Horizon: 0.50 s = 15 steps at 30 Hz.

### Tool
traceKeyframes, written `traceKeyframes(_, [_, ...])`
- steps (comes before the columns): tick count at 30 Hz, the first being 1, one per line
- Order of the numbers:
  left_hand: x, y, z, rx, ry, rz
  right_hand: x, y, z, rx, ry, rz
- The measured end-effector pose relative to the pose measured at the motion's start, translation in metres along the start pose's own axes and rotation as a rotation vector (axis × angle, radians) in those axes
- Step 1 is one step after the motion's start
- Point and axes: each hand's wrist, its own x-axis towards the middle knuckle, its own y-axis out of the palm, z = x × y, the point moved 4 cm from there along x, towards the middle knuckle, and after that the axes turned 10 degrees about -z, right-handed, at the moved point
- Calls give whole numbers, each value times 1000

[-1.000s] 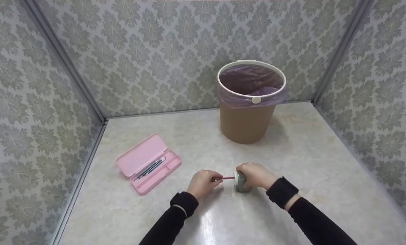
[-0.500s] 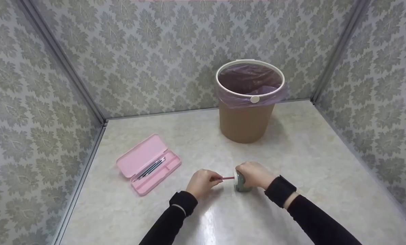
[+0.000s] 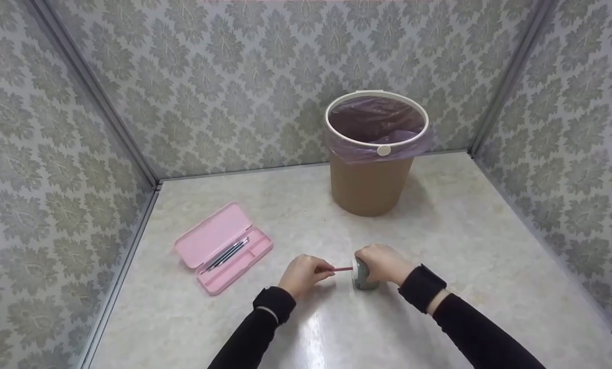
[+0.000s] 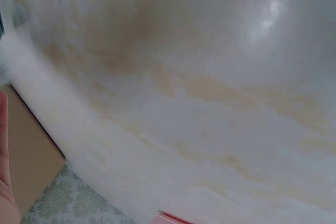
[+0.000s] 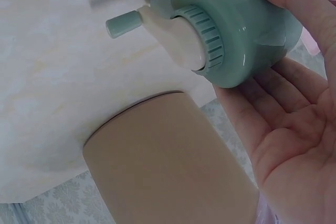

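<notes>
My left hand [image 3: 302, 277] pinches a thin red pencil [image 3: 343, 268] in the head view. The pencil points right, and its far end meets the pale front of a green crank pencil sharpener [image 3: 363, 275]. Gripping the sharpener from above and the right is my right hand [image 3: 385, 264]. In the right wrist view the green sharpener body [image 5: 247, 35] lies between thumb and fingers. Its cream crank arm [image 5: 173, 40] with a green knob [image 5: 124, 23] sticks out free. Only a sliver of my left hand [image 4: 6, 198] shows in the left wrist view.
An unfolded pink pencil case [image 3: 216, 236] with several dark pens [image 3: 228, 254] in it lies to the left. Behind the hands stands a brown bin [image 3: 367, 187] lined with a purple bag [image 3: 383, 115]. Patterned walls [image 3: 285, 87] border the table on three sides.
My left hand has shifted very slightly to the left, still pinching the red pencil. The right hand and the sharpener look the same.
</notes>
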Motion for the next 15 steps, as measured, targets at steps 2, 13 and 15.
traceKeyframes(2, [0,-1,1,6,0,2,0,0,0,3,-4,-2])
traceKeyframes(13, [-3,-3,5,-12,-13,-7,0,0,2,-14,-31,-8])
traceKeyframes(15, [-4,-3,7,-19,-23,2,0,0,2,-11,-26,-2])
